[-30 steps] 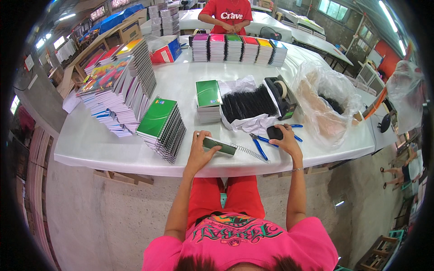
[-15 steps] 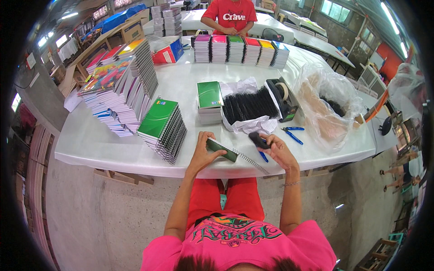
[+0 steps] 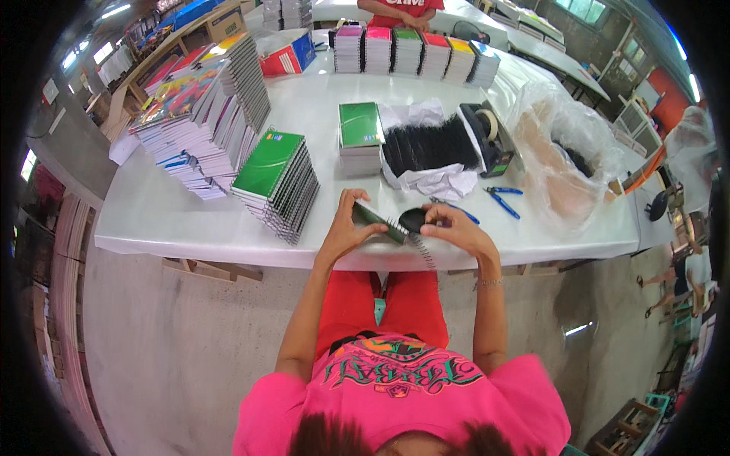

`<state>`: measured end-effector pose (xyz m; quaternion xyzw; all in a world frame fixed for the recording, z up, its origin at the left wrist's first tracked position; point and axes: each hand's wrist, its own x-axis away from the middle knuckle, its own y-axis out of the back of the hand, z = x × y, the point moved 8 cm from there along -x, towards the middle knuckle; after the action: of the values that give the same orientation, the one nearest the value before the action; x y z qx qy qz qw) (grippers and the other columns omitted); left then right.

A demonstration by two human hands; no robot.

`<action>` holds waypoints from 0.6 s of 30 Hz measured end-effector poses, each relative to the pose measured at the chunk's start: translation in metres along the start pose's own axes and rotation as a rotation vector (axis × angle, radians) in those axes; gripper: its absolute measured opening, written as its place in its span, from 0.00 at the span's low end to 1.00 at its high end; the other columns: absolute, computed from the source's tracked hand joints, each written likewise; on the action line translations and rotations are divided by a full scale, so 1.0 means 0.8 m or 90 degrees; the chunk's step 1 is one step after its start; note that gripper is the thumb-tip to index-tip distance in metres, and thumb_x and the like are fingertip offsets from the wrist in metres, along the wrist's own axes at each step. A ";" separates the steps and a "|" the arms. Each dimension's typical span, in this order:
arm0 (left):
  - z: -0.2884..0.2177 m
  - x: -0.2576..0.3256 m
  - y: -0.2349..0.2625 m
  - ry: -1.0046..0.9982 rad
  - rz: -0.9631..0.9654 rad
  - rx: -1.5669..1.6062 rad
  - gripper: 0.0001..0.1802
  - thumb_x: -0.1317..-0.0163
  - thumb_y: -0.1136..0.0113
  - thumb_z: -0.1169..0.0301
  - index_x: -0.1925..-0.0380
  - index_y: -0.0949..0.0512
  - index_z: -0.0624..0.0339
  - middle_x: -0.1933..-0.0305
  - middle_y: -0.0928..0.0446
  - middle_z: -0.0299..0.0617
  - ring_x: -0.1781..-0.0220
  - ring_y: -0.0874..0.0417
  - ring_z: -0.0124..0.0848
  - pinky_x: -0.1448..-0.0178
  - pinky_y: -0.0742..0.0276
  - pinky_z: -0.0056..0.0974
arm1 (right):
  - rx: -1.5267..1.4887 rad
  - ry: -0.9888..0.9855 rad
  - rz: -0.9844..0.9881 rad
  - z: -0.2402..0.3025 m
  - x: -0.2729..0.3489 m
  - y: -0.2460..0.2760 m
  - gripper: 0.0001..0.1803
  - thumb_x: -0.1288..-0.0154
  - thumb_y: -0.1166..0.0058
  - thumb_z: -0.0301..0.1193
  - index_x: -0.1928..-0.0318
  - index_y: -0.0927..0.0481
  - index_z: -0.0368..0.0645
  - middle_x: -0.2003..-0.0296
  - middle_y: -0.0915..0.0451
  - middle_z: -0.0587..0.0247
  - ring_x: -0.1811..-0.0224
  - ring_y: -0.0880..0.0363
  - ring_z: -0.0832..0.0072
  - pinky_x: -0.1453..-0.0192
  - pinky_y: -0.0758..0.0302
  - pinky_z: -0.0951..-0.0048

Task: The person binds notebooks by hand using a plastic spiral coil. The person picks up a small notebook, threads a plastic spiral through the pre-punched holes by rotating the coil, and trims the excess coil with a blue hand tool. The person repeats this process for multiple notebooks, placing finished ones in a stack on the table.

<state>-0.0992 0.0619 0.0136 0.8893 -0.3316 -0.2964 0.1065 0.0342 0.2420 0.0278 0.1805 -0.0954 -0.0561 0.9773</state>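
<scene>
Near the table's front edge, my left hand (image 3: pixel 351 230) grips a small green notebook (image 3: pixel 381 223) tilted on edge, thumb on its cover. A dark spiral wire coil (image 3: pixel 423 251) runs along its spine, the loose end sticking out toward me. My right hand (image 3: pixel 458 231) pinches a black, rounded, palm-sized piece (image 3: pixel 412 220) at the coil, by the notebook's corner; its exact kind is unclear. Just behind my right fingers lie blue-handled pliers (image 3: pixel 461 213), partly covered. To the left stands a stack of green spiral notebooks (image 3: pixel 268 171).
A second pair of blue pliers (image 3: pixel 503 202) lies right. Behind are a green notebook stack (image 3: pixel 360 137), black coils (image 3: pixel 430 146) on white paper, a tape dispenser (image 3: pixel 489 140) and a plastic bag (image 3: pixel 566 152). Tall notebook piles (image 3: pixel 201 114) stand left. A co-worker (image 3: pixel 401 11) is across the table.
My right hand has brought the black piece left and against the coil at the notebook's corner. The whole view has shifted, with table items appearing higher.
</scene>
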 end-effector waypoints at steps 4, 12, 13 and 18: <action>0.013 -0.003 -0.005 0.077 -0.007 0.074 0.48 0.61 0.18 0.59 0.42 0.37 0.57 0.48 0.34 0.44 0.43 0.32 0.39 0.36 0.36 0.39 | -0.174 0.060 0.066 0.015 0.011 -0.009 0.08 0.35 0.40 0.33 0.63 0.24 0.44 0.36 0.29 0.53 0.44 0.28 0.75 0.38 0.32 0.72; 0.032 0.004 -0.006 0.138 -0.004 0.132 0.66 0.65 0.15 0.56 0.30 0.52 0.48 0.46 0.38 0.51 0.40 0.33 0.44 0.33 0.38 0.45 | -0.245 0.138 0.162 0.061 0.011 -0.021 0.09 0.37 0.37 0.32 0.63 0.23 0.43 0.39 0.28 0.57 0.47 0.29 0.79 0.43 0.31 0.74; 0.033 0.003 -0.005 0.139 -0.004 0.132 0.66 0.65 0.15 0.56 0.30 0.52 0.48 0.46 0.38 0.51 0.40 0.33 0.44 0.33 0.38 0.45 | -0.246 0.137 0.163 0.061 0.004 -0.022 0.09 0.37 0.37 0.32 0.63 0.23 0.43 0.39 0.28 0.57 0.47 0.29 0.79 0.43 0.31 0.74; 0.033 0.007 -0.005 0.115 0.006 0.123 0.65 0.65 0.16 0.54 0.30 0.51 0.49 0.48 0.38 0.49 0.42 0.33 0.42 0.34 0.38 0.43 | -0.148 0.044 0.043 0.026 -0.019 -0.014 0.09 0.38 0.38 0.34 0.67 0.23 0.45 0.41 0.25 0.64 0.53 0.29 0.80 0.46 0.31 0.74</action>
<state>-0.1098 0.0615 -0.0114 0.9169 -0.3519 -0.1813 0.0510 0.0140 0.2269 0.0404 0.0643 -0.0602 -0.0272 0.9957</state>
